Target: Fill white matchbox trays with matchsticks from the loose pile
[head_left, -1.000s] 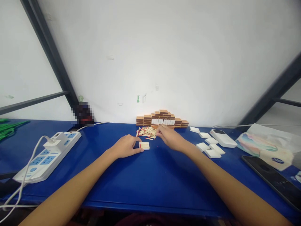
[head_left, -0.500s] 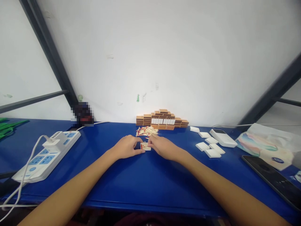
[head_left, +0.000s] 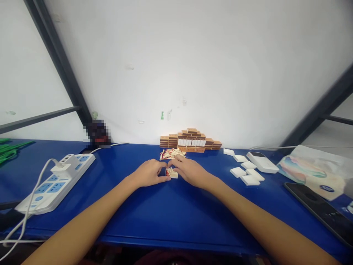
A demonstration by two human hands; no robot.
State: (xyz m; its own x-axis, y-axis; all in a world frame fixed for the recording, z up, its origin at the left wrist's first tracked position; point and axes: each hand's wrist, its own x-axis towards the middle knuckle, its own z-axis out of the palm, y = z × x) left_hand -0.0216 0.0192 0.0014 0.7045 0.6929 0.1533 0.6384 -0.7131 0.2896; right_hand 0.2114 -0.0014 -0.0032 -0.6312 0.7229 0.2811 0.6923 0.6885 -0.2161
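Note:
In front of me on the blue table is a small white matchbox tray with red-headed matches in it. My left hand grips the tray's left end between thumb and fingers. From the right, my right hand reaches over the tray, its bent fingers and thumb closed around a few matches that lean above it. The exact fingertip contact is partly hidden. Just behind the hands lies a loose pile of matches.
Brown matchboxes are stacked in steps against the wall. Several white trays lie at the right, near a white device, a tissue pack and a phone. A power strip with cables stands left.
My right hand's fingers have shifted left over the tray, toward the match heads. The matches there now lean instead of standing more upright. My left hand stays almost where it was.

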